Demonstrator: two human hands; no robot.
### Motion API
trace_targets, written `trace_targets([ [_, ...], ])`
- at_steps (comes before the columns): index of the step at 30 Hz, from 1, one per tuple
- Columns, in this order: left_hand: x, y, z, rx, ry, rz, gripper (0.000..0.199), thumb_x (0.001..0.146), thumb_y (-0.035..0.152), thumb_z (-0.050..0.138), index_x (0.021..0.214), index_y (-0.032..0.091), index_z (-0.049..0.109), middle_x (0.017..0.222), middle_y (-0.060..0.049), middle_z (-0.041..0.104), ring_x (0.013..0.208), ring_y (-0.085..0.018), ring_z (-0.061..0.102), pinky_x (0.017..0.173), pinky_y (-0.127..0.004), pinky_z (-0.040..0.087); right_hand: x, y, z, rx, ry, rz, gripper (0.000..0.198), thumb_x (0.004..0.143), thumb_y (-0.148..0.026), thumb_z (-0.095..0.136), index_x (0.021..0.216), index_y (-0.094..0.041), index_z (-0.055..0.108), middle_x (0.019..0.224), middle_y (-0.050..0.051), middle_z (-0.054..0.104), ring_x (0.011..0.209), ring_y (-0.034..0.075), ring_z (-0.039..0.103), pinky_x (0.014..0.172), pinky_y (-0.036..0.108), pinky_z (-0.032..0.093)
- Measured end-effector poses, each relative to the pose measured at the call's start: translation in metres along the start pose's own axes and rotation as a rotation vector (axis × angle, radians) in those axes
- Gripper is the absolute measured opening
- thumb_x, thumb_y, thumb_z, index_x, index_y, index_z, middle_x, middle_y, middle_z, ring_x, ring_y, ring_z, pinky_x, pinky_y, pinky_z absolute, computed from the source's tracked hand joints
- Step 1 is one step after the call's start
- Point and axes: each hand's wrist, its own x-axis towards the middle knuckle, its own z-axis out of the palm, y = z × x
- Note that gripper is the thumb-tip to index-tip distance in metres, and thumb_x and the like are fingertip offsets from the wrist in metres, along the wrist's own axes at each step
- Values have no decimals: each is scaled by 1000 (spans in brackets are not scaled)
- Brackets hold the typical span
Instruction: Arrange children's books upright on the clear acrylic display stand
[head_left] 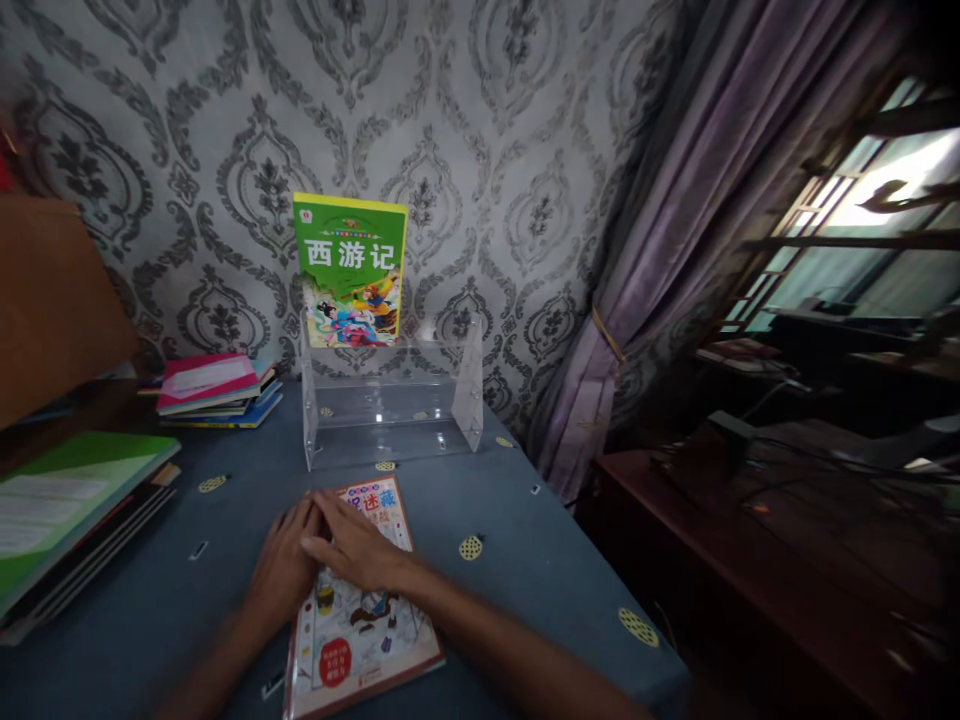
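Note:
A picture book [382, 640] with a red-bordered, illustrated cover lies flat on the table. My right hand [352, 540] rests on its upper part, fingers stretched out toward the left. Beside it, my left hand [289, 548] lies over the book's left edge with its fingers extended, partly under the right fingertips. Neither hand is wrapped round anything. Behind the book stands a clear acrylic rack [382, 400] with stepped shelves. A green book [351, 275] with a yellow edge leans upright on the rack's upper left.
A stack of books [214, 390] sits at the back left, and another pile [82, 510] topped by a green cover is nearer on the left. The blue tablecloth [525, 600] has pineapple prints. A purple curtain [637, 240] hangs right of the patterned wall, near a dark red cabinet [720, 580].

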Motion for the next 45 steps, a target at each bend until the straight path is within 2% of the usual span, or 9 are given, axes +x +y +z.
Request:
trace_targets([
  [3,2,3,0,10,-9,-35,50,98,18,34,145,17,52,150,-14,55,139,-25,50,111,-46,42,18,13,7,-63,11,35,54,105,-41,43,149,-10,44,155,19,48,146,27,43,120,46,34],
  [6,6,7,-3,39,37,-19,48,101,20,30,141,18,56,147,-14,58,136,-25,53,108,-45,44,15,26,2,-166,37,80,58,105,-43,41,152,-9,41,160,19,40,152,27,32,124,48,25],
  [11,6,11,-9,88,50,17,44,101,21,31,134,19,61,142,-15,61,135,-27,54,105,-45,47,-9,43,-15,-356,145,239,63,104,-46,40,153,-6,42,162,22,35,154,27,27,126,49,22],
  [15,7,15,-14,109,18,-17,46,101,16,31,137,18,59,146,-15,58,136,-27,53,107,-45,46,-32,48,-23,-410,154,341,63,105,-45,39,155,-7,38,163,21,34,154,28,28,125,52,23],
  [23,8,22,-24,129,6,-22,43,100,12,34,134,15,60,144,-17,58,135,-28,54,106,-45,46,-81,30,-3,-491,183,381,63,104,-45,45,155,-8,39,161,22,34,152,33,30,125,58,22],
  [26,7,25,-27,128,1,-31,43,100,11,34,133,14,61,145,-18,58,134,-29,55,106,-46,45,-96,23,4,-495,190,350,64,102,-45,50,155,-9,40,163,21,32,153,34,28,125,59,22],
  [33,5,28,-29,165,-4,-19,45,99,10,34,138,14,57,147,-18,56,136,-29,54,106,-48,44,-119,2,16,-480,94,191,63,103,-45,48,155,-11,39,163,17,31,155,31,24,126,60,20],
  [40,6,26,-29,154,23,-5,43,98,8,36,134,12,60,142,-19,60,131,-30,57,103,-47,47,-98,-27,63,-466,23,-13,62,103,-43,46,155,-9,38,162,16,36,153,28,30,126,54,27],
  [45,9,28,-33,144,16,-34,39,100,13,36,130,13,62,141,-18,61,125,-29,61,101,-46,48,-87,-29,88,-503,67,-37,68,99,-44,54,154,-7,39,160,18,39,151,30,34,124,52,32],
])
